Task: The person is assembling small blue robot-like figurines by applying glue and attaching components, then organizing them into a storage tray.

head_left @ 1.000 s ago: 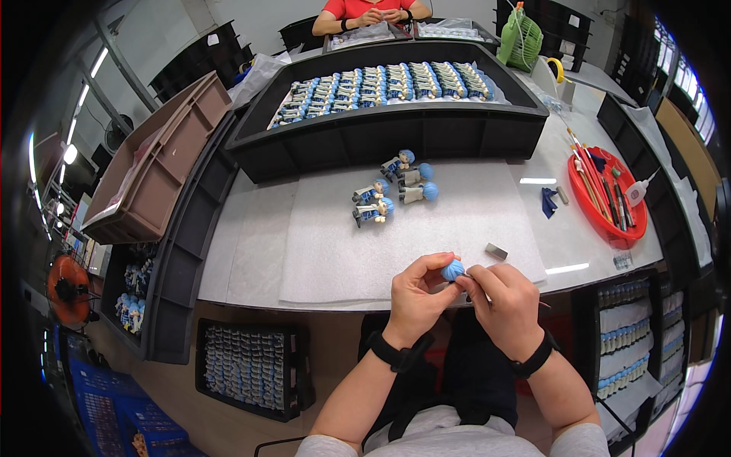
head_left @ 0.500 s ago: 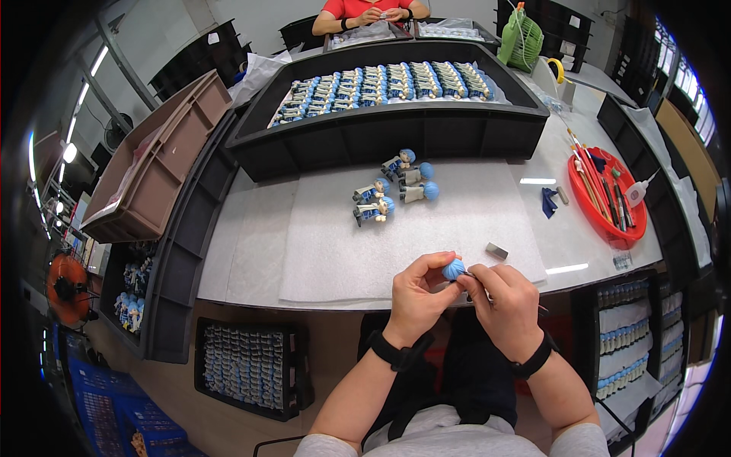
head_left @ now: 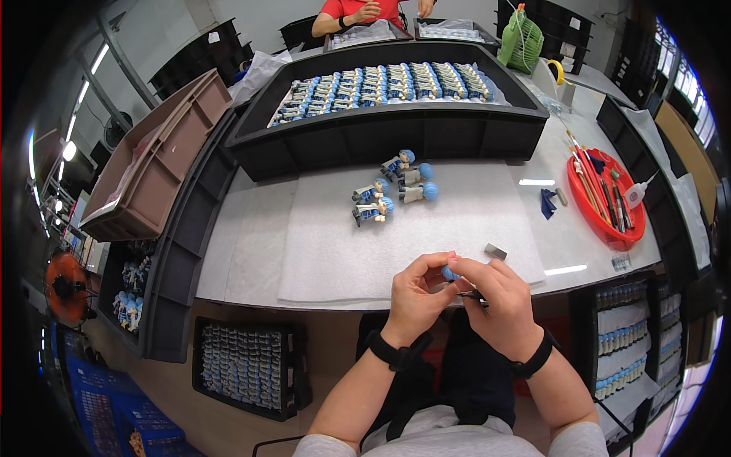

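Observation:
Close to the table's near edge, my left hand (head_left: 413,298) pinches a small figurine with a ribbed blue head (head_left: 448,273); fingers hide most of it. My right hand (head_left: 500,303) is closed around a thin dark tool (head_left: 474,294) whose kind I cannot make out, and its fingertips touch the blue head. A small grey block (head_left: 495,251) lies on the white sheet (head_left: 343,263) just beyond my right hand. Farther off, several blue-haired figurines (head_left: 371,211) lie on their sides on that sheet.
A black tray (head_left: 365,141) with rows of figurines stands behind. At right, a red basket (head_left: 601,228) holds brushes and a small bottle (head_left: 635,194). Brown and black crates (head_left: 183,251) line the left side. Another person's hands (head_left: 367,12) work across the table.
My right fingers have moved up and left over the blue head, covering more of it. The other person's hands have come apart.

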Tool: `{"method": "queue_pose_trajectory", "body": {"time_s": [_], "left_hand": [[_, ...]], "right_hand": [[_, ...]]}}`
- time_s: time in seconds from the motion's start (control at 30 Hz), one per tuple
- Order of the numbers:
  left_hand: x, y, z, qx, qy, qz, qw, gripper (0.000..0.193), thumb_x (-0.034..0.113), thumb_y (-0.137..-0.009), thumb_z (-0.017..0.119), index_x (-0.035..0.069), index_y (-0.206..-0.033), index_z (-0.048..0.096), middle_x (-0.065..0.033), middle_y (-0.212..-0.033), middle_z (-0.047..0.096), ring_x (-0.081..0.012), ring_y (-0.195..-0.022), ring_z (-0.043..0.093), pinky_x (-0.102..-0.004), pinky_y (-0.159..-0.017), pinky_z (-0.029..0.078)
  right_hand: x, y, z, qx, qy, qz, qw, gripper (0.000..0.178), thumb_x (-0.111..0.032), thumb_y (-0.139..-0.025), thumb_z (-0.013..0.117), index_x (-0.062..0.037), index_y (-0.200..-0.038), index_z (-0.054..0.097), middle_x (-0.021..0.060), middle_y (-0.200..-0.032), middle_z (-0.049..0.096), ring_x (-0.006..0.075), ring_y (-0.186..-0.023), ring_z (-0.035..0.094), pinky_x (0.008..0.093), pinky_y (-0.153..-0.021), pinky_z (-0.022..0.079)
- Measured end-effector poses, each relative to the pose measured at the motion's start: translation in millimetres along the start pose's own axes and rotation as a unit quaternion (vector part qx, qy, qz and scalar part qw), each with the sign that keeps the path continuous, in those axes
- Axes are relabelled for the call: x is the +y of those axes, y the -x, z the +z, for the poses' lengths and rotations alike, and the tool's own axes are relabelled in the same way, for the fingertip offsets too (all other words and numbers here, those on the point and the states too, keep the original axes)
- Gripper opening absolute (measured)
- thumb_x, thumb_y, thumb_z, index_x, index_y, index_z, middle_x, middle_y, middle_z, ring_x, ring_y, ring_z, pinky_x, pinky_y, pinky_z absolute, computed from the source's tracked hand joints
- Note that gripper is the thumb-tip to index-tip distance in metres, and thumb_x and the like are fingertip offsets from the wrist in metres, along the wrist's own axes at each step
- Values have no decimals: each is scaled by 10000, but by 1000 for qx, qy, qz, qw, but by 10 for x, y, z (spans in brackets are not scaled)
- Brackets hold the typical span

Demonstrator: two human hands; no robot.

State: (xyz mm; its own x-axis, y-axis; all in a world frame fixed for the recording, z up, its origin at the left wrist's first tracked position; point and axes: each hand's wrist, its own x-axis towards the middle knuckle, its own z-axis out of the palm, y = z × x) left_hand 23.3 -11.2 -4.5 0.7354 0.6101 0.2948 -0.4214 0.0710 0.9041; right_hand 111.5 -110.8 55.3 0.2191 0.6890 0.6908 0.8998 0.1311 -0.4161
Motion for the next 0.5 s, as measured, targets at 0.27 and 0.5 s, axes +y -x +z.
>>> {"method": "queue_pose_trajectory", "body": {"time_s": [0.27, 0.5], "left_hand": [[-43, -1, -2, -4, 8, -5, 1000, 363, -108, -716, 612, -14, -1053, 515, -130, -1063, 542, -177, -981, 550, -295, -858, 475], [-26, -7, 13, 15, 1, 3, 1000, 342, -43, -720, 649, -9, -1042, 539, -90, -989, 585, -140, -916, 576, -262, -839, 471]], "right_hand": [[79, 68, -11, -32, 55, -19, 998, 430, 83, -548, 604, -44, -958, 574, 38, -733, 596, 182, -597, 534, 259, -509, 450], [52, 85, -70, 19, 43, 14, 999, 383, 66, -541, 644, -51, -900, 583, 62, -726, 579, 214, -594, 537, 291, -521, 447]]}}
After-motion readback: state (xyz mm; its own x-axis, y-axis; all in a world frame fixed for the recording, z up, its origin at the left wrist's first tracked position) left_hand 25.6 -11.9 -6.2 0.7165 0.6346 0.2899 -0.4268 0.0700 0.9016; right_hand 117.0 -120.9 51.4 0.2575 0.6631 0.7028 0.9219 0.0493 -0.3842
